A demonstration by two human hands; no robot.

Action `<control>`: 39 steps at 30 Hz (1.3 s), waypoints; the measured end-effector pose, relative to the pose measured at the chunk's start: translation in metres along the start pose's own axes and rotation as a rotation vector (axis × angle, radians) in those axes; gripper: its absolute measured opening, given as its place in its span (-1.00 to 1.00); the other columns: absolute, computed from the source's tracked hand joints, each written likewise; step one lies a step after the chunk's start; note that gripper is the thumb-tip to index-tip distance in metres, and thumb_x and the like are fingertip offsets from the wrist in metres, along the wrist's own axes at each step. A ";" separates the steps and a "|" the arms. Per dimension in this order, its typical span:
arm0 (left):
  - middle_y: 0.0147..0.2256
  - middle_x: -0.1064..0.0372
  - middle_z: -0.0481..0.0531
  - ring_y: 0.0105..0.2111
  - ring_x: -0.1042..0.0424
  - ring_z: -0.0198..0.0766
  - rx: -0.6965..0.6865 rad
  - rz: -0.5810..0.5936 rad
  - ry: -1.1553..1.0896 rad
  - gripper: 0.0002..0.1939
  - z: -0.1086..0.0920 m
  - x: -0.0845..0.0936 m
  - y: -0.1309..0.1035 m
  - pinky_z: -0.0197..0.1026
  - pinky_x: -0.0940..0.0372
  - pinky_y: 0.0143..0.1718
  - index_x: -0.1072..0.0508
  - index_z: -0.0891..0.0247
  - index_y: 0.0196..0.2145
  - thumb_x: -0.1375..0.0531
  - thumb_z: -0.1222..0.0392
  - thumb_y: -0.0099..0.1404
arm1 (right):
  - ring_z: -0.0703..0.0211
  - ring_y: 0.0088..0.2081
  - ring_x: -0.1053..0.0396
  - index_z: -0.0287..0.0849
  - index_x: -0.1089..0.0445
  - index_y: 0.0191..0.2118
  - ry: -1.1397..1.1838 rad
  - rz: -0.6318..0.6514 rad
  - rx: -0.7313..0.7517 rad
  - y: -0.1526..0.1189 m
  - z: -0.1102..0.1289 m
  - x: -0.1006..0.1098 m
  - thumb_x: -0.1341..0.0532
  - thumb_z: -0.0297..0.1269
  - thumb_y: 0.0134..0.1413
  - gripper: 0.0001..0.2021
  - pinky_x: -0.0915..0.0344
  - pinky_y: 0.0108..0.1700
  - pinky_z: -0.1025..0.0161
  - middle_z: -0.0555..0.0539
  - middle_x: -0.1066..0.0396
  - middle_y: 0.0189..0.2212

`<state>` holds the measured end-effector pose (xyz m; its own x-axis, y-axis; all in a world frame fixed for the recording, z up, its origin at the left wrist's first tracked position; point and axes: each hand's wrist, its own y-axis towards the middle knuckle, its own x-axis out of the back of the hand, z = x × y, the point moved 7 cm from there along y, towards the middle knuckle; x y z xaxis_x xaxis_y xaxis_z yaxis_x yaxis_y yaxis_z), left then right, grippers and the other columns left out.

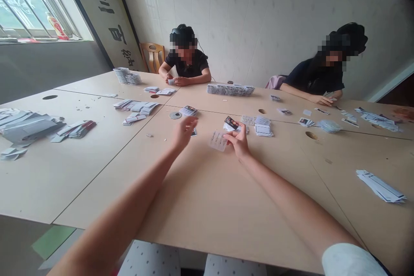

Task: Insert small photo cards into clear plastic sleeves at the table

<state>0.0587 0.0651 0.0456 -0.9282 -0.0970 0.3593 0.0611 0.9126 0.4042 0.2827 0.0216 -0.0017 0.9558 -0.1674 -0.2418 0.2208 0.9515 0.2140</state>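
My right hand (pixel 238 139) holds a small dark printed card (pixel 231 122) at its fingertips and a clear plastic blister piece (pixel 218 141) against its thumb side. My left hand (pixel 183 131) reaches forward over the tan table (pixel 207 198), fingers spread, holding nothing, just above a small card (pixel 193 132) lying flat. A little stack of cards (pixel 188 111) and a round grey disc (pixel 175 115) lie just beyond the left hand. White cards (pixel 263 130) and clear blisters (pixel 248 120) sit past the right hand.
Two other people sit at the far side, each handling cards. A row of packed blisters (pixel 230 89) lies between them. Card piles (pixel 137 107) and grey sheets (pixel 26 127) lie to the left, white strips (pixel 381 187) at the right, a wooden chair (pixel 153 57) in the corner.
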 end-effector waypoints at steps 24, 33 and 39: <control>-0.30 -0.31 -0.02 -0.47 -0.42 -0.32 0.254 0.304 -0.222 -0.67 -0.006 -0.055 -0.046 -0.30 -0.36 -0.57 -0.32 0.10 -0.18 -0.28 0.17 0.08 | 0.31 -0.61 -0.34 -0.11 -0.28 -0.28 0.015 -0.131 0.048 0.000 0.005 0.012 -0.23 -0.15 -0.02 -0.79 -0.26 -0.57 0.37 0.09 -0.37 -0.55; -0.29 -0.39 0.00 -0.32 -0.49 -0.23 0.388 0.395 -0.507 -0.72 0.000 -0.073 -0.053 -0.15 -0.43 -0.34 -0.29 0.14 -0.19 -0.20 0.30 0.12 | 0.27 -0.69 -0.34 -0.13 -0.33 -0.28 -0.056 0.051 0.006 -0.011 0.006 -0.009 -0.33 -0.17 -0.11 -0.74 -0.20 -0.67 0.38 0.07 -0.43 -0.59; -0.31 -0.44 0.00 -0.35 -0.52 -0.23 0.411 0.427 -0.669 -0.70 -0.003 -0.072 -0.053 0.00 -0.43 -0.16 -0.29 0.18 -0.19 -0.25 0.28 0.11 | 0.20 -0.68 -0.40 -0.12 -0.36 -0.23 -0.119 0.182 -0.026 -0.014 0.003 -0.019 -0.29 -0.02 -0.04 -0.68 -0.18 -0.73 0.38 0.01 -0.49 -0.53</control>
<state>0.1236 0.0225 0.0004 -0.8842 0.4185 -0.2075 0.4337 0.9005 -0.0316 0.2619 0.0110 0.0028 0.9960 -0.0200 -0.0873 0.0387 0.9749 0.2192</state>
